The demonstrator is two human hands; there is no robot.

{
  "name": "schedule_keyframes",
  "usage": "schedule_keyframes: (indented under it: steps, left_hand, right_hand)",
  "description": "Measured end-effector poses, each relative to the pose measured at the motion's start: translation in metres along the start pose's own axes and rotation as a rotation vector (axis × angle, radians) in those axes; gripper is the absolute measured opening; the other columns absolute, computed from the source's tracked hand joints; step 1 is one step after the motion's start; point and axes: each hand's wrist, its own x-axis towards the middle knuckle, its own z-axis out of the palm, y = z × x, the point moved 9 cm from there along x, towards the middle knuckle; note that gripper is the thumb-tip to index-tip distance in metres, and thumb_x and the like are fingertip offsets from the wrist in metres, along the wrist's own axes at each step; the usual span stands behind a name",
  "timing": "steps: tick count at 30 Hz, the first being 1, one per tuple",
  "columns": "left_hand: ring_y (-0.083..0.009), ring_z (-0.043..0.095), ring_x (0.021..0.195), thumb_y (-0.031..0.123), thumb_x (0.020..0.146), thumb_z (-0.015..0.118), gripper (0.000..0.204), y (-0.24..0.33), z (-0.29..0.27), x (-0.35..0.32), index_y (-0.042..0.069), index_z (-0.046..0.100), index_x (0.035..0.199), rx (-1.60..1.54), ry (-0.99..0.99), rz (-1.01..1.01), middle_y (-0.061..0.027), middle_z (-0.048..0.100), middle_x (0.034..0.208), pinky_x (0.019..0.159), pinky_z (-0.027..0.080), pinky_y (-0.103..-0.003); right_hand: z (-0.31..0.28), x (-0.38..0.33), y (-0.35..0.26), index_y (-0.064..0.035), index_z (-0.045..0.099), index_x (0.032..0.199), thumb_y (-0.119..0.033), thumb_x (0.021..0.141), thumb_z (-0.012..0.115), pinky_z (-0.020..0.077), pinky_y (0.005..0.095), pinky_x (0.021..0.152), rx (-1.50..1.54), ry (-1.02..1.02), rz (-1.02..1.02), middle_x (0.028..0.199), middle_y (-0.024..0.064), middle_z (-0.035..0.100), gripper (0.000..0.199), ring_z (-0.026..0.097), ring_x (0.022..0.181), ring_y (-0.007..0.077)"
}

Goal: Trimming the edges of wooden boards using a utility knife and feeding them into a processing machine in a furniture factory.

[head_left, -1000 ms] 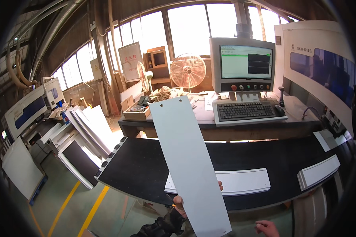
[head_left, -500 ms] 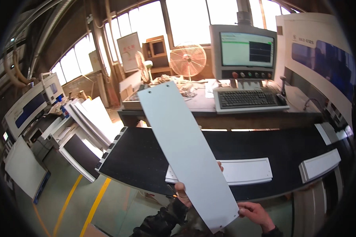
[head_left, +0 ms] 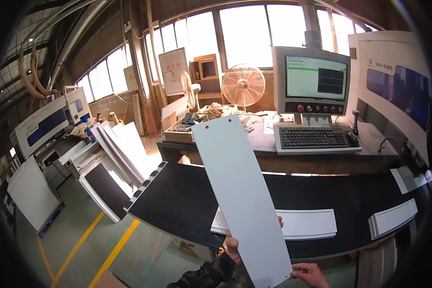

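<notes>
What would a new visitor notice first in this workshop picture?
First comes the long pale panel, held up in the middle by the left hand and the right hand. Behind it lies a black worktable bearing a white panel. Farther back, a lit monitor stands above a keyboard.

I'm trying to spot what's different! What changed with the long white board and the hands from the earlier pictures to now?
The long white board tilted a little, its top end swinging toward the left. The right hand came up from the lower edge to touch the board's bottom corner. The left hand kept its grip on the board's left edge. The white panels on the black table stayed put.
</notes>
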Motion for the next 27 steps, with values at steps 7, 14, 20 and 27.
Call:
schedule_keyframes:
  steps: [7,14,20,27]
  left_hand:
    - [-0.0439,0.052,0.148,0.082,0.052,0.097,0.155,-0.001,0.004,0.013,-0.004,0.038,0.166,0.140,0.012,0.057,-0.0333,0.046,0.163,0.117,0.054,-0.058]
    - [-0.0491,0.045,0.155,0.065,0.075,0.092,0.131,0.004,-0.013,0.038,0.003,0.031,0.172,-0.174,-0.059,0.285,-0.0343,0.048,0.162,0.123,0.051,-0.061]
    - [-0.0508,0.041,0.159,0.061,0.080,0.089,0.125,-0.025,-0.024,0.047,0.008,0.029,0.175,-0.312,0.002,0.257,-0.0343,0.044,0.167,0.125,0.046,-0.068]
    - [-0.0469,0.037,0.162,0.056,0.080,0.090,0.124,-0.035,-0.024,0.046,0.005,0.029,0.175,-0.396,-0.037,0.188,-0.0325,0.039,0.171,0.129,0.038,-0.071]
  right_hand:
    - [-0.026,0.004,0.060,0.0061,0.077,0.135,-0.004,0.104,0.076,0.0631,0.0328,0.089,-0.038,0.093,0.022,0.107,0.0108,0.081,0.033,0.076,0.096,0.0170]
    - [-0.053,0.030,0.011,0.0079,0.077,0.130,-0.008,0.106,0.076,0.0609,0.0309,0.088,0.238,0.263,-0.123,0.112,0.0097,0.081,0.029,0.074,0.097,0.0137]
    - [-0.073,0.009,0.002,0.0063,0.077,0.127,-0.014,0.109,0.077,0.0613,0.0299,0.083,0.378,0.358,-0.205,0.104,0.0086,0.080,0.028,0.073,0.089,0.0128]
    - [-0.072,0.000,0.002,0.0060,0.077,0.129,-0.020,0.108,0.079,0.0597,0.0279,0.081,0.499,0.390,-0.267,0.102,0.0072,0.080,0.033,0.071,0.086,0.0114]
